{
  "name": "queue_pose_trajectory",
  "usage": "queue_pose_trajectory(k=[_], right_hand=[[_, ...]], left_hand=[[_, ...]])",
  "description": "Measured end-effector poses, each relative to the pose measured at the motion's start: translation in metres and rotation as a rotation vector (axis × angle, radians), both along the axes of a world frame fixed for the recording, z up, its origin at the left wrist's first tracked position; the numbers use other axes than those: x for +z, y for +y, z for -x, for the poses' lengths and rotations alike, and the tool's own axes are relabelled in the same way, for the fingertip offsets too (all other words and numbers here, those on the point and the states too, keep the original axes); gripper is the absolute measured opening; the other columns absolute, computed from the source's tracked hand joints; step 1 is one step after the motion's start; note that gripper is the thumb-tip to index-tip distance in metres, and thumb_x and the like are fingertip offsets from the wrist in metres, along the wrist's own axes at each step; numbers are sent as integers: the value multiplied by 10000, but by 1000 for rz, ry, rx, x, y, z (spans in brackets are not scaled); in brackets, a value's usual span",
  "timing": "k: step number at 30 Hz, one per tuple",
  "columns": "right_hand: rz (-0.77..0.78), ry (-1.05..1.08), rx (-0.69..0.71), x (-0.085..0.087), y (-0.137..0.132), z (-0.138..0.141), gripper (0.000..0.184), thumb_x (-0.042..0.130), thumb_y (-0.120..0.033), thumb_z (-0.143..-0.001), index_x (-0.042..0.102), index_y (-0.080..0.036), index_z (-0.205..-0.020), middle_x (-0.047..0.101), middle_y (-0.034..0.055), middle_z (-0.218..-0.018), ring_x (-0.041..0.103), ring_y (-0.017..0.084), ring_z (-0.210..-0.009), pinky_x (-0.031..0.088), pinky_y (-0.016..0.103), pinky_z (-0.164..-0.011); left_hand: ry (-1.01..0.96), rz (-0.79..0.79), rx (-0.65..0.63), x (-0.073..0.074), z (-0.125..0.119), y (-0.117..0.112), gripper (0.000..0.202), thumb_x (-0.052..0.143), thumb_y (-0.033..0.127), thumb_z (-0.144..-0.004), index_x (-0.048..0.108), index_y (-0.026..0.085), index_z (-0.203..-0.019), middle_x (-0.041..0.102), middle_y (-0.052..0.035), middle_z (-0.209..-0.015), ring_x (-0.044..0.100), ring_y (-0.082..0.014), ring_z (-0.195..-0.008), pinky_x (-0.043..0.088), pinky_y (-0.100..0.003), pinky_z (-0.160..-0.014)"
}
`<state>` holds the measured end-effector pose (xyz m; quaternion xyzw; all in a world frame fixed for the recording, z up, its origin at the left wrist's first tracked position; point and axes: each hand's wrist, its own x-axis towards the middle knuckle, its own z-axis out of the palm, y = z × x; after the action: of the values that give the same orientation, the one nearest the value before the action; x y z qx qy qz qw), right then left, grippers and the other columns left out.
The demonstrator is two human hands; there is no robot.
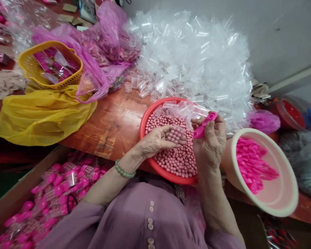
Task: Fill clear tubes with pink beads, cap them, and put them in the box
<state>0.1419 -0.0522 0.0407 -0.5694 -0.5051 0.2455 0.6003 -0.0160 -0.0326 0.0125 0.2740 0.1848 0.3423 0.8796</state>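
Observation:
Over a red basin [142, 128] of pink beads [175, 164], my left hand [157, 141] is closed around a small clear plastic container [175, 134] filled with pink beads. To its right, my right hand [212, 143] grips a bright pink plastic piece [205, 125] with a rounded end and a hole, held up above the basin's right side. The two held parts are apart. Several clear containers [171, 108] lie on the beads at the back of the basin. A green bead bracelet [124, 170] circles my left wrist.
Behind the basin rises a large heap of clear containers [197, 58]. At right stands a cream tub [280, 155] of pink pieces [255, 162]. A box [23, 192] of filled pink-capped containers [67, 181] sits lower left. A yellow basket [50, 45], yellow cloth [45, 116] and pink bag [111, 24] occupy the left.

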Motion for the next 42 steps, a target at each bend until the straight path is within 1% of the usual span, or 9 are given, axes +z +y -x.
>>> queue_pose_trajectory(k=[6, 10, 16, 22, 25, 29, 32, 38, 42], right_hand=[[-4, 12, -13, -14, -7, 6, 331, 365, -358, -978, 402, -313, -1304, 642, 94, -1148, 683, 209, -1038, 561, 411, -891], [-81, -8, -10, -19, -16, 5, 271, 397, -344, -985, 419, -316, -1254, 652, 69, -1106, 708, 202, -983, 575, 404, -865], [7, -407, 52, -15, -35, -15, 224, 543, -303, -949, 587, -264, -1165, 697, 86, -1117, 685, 228, -1044, 542, 443, -959], [74, -678, 196, -3, -34, -28, 236, 603, -253, -904, 685, -210, -1121, 754, 93, -1038, 723, 236, -934, 590, 393, -845], [121, -606, 263, 0, -27, -33, 217, 644, -254, -875, 715, -221, -1078, 765, 74, -996, 725, 226, -897, 597, 383, -832], [235, -172, 240, 1, -11, -34, 237, 720, -329, -826, 726, -227, -1040, 768, 31, -933, 722, 185, -815, 606, 361, -800], [199, 50, 180, 2, 2, -24, 231, 756, -325, -801, 727, -234, -1011, 763, 8, -939, 715, 153, -838, 589, 337, -849], [171, 28, 236, -3, 14, 1, 234, 787, -342, -765, 754, -224, -964, 763, 5, -885, 705, 154, -800, 589, 327, -801], [174, -41, 277, -13, 13, -2, 245, 768, -357, -782, 760, -221, -985, 765, 10, -896, 698, 156, -793, 584, 333, -802]], left_hand=[[-20, 22, 100, 9, -11, -10, 409, 796, 64, -638, 634, 132, -1007, 714, -54, -964, 728, -169, -879, 547, -288, -851], [-24, 60, 146, 13, -13, -12, 423, 807, 70, -632, 618, 135, -1006, 703, -42, -940, 729, -158, -833, 555, -279, -818], [-3, 31, 152, 7, -16, -8, 383, 829, 84, -606, 659, 118, -948, 711, -35, -897, 694, -123, -820, 535, -272, -854], [17, -22, 98, -2, -21, -7, 346, 841, 98, -621, 693, 109, -933, 712, -22, -854, 669, -91, -792, 531, -215, -805], [26, 0, 59, -3, -16, -5, 347, 843, 178, -668, 690, 116, -973, 733, -51, -903, 696, -111, -811, 543, -233, -831], [-13, 53, -29, -4, -6, 1, 301, 703, 345, -842, 685, 100, -1017, 755, -138, -973, 738, -195, -882, 564, -306, -859], [-53, 94, -57, -6, -2, 3, 325, 629, 370, -889, 685, 87, -1040, 758, -166, -990, 741, -233, -921, 575, -331, -852], [-36, 57, -4, -8, -5, -3, 298, 796, 212, -732, 676, 122, -990, 740, -75, -943, 726, -172, -867, 567, -302, -870], [19, -3, 115, -8, -9, -6, 349, 823, 281, -710, 656, 135, -979, 686, -24, -873, 679, -116, -792, 562, -235, -761]])
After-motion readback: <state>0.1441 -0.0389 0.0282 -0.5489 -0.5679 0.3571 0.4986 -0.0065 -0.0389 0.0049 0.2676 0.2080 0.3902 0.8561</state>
